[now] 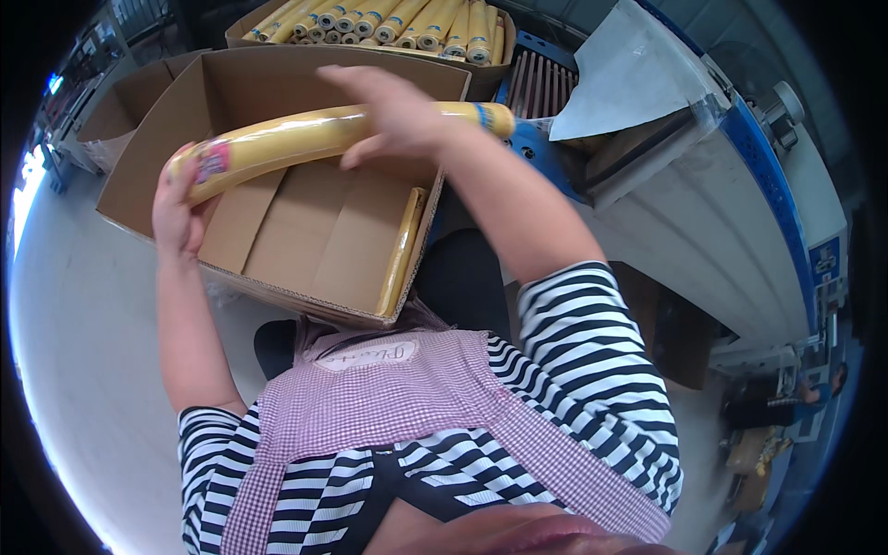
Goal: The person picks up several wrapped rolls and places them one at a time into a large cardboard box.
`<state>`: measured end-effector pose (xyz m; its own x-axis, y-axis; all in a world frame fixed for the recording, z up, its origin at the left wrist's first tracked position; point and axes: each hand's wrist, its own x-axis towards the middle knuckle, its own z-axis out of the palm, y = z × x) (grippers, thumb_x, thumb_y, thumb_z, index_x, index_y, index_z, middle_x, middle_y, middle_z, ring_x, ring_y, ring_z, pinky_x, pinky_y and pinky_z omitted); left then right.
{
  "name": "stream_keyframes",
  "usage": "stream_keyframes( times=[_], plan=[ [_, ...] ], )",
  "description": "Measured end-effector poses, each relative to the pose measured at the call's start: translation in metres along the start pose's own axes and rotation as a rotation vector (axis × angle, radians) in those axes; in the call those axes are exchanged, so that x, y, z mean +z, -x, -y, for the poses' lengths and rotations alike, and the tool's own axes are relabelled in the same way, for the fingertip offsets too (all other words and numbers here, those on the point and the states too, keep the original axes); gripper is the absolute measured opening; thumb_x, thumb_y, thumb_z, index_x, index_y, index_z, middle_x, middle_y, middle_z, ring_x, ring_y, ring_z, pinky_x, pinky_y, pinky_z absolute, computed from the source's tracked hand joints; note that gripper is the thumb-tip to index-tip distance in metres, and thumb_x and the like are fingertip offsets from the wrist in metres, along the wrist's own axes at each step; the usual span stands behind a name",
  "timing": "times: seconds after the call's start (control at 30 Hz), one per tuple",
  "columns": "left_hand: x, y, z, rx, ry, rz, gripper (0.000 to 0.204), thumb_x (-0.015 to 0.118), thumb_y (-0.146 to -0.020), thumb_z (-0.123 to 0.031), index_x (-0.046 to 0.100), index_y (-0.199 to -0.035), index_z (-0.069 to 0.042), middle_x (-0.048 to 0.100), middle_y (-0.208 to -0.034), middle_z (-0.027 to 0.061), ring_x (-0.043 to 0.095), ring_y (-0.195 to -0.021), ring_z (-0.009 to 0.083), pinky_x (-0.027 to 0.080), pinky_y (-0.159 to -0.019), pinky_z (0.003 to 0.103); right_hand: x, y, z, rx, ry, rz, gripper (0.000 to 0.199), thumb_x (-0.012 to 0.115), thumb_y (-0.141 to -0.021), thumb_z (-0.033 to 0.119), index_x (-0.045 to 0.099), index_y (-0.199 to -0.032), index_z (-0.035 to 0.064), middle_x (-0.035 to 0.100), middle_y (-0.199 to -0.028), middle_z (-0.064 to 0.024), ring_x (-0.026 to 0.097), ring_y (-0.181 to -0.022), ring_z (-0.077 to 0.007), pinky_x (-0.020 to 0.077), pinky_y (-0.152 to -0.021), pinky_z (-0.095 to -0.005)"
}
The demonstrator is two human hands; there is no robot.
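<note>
A long yellow roll in shiny clear wrap spans the top of an open cardboard box, above its floor. My left hand is closed around its left end, beside a pink label. Over the roll's right half is my right hand, fingers stretched out past its upper side and thumb spread below, so the roll passes behind the palm. Whether that palm presses on it, I cannot tell. Inside the box, a second yellow roll lies along the right wall.
Behind stands another carton stacked with several yellow rolls, ends facing me. Another cardboard box is at the far left. To the right are a slatted blue frame and a large pale machine panel. A person is at the far right.
</note>
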<state>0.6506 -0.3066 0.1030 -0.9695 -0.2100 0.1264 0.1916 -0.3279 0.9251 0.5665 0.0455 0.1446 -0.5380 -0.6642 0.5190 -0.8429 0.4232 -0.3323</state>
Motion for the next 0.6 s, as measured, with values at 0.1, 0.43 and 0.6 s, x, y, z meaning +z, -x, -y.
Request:
stream_keyframes(
  times=[0.1,0.43,0.6],
  plan=[
    [-0.082,-0.017,0.004,0.003,0.127,-0.045,0.042,0.062,-0.101,-0.031,0.055,-0.137,-0.01,0.063,-0.129,0.0108,0.062,-0.118,0.0245,0.053,-0.101,0.045,-0.062,0.07,-0.085,0.469,0.403,0.148,0.103,0.089,-0.069,0.032,0.036,-0.155,0.0117,0.048,-0.151,-0.0192,0.044,-0.141,-0.0351,0.0344,-0.12,-0.0432],
    [-0.136,-0.006,-0.025,0.119,0.226,-0.057,0.04,0.057,-0.104,-0.026,0.055,-0.138,-0.007,0.062,-0.133,0.0097,0.06,-0.122,0.0255,0.049,-0.105,0.043,-0.118,0.126,-0.15,0.827,0.4,0.467,0.065,0.084,-0.066,0.011,0.061,-0.127,0.0127,0.067,-0.124,-0.0143,0.062,-0.117,-0.0347,0.0485,-0.101,-0.0411],
    [-0.31,0.065,-0.098,0.264,0.102,-0.356,0.045,0.05,-0.106,-0.028,0.049,-0.144,-0.004,0.056,-0.141,0.0146,0.053,-0.132,0.0284,0.041,-0.114,0.045,-0.112,0.098,-0.148,0.534,0.438,0.138,0.05,0.079,-0.071,0.012,0.063,-0.119,0.0125,0.066,-0.113,-0.015,0.061,-0.112,-0.0373,0.048,-0.099,-0.045]
  ],
)
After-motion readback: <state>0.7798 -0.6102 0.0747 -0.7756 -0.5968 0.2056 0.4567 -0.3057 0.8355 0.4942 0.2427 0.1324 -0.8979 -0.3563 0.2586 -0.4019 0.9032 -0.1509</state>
